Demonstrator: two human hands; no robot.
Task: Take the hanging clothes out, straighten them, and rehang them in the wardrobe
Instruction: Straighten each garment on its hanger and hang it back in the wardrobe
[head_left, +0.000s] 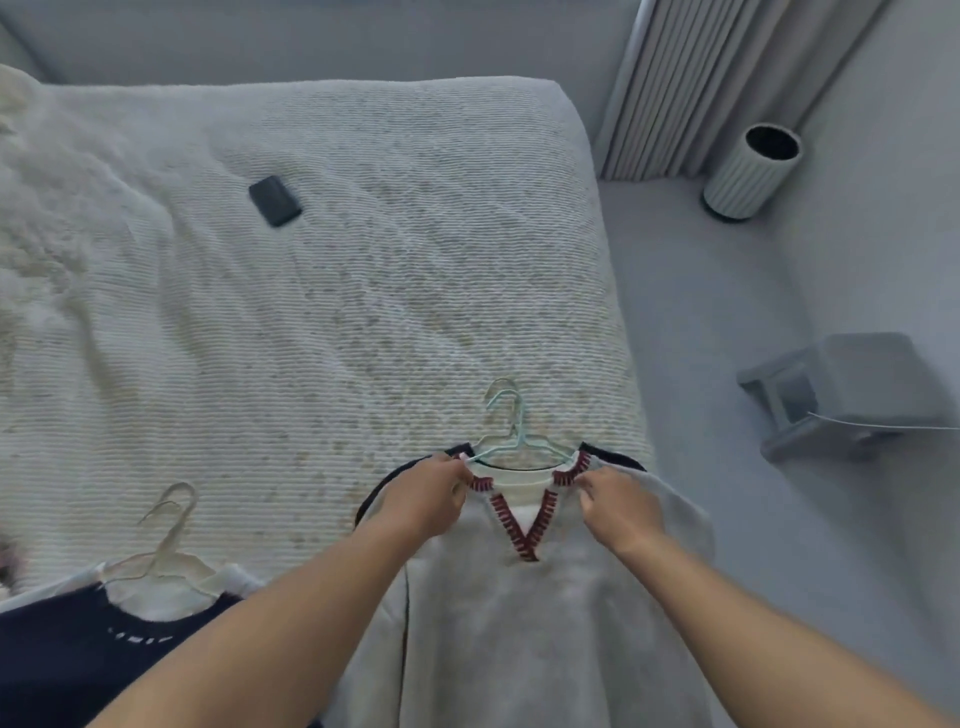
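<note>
White V-neck sweater (545, 613) lies on the bed (311, 291), both hands' grip pinching its collar over a pale hanger (511, 441): left hand (431, 493), right hand (618, 506). Straightening appears under way; rehanging remains, with another hangered garment (104, 634) waiting.

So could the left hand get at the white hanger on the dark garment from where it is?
Probably yes. The left hand grips the sweater collar, but bare bedspread lies between it and the white hanger; it must let go first.

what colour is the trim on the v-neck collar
Dark red stitching on the collar trim, clearest in the head view.
</note>
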